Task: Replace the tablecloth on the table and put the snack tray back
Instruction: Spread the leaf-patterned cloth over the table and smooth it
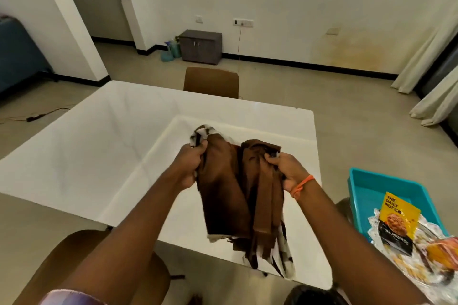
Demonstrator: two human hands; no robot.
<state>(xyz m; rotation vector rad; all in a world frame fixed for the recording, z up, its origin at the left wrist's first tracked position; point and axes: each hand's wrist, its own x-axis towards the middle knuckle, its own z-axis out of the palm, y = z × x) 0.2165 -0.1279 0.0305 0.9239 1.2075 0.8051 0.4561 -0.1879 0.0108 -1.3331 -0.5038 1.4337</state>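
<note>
We see the brown tablecloth (235, 188) bunched and hanging above the bare white table (99, 136); our teal snack tray (386, 188), holding a yellow almond packet (396, 220), sits off the table's right side

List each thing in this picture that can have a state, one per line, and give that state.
Tablecloth: bunched, held up over the table, not spread.
Left hand: grips one bunched end of the cloth.
Right hand: grips the other end.
Table: white top bare, uncovered.
Snack tray: off the table to the right, holding packets.
Almond packet: lying in the tray.
</note>
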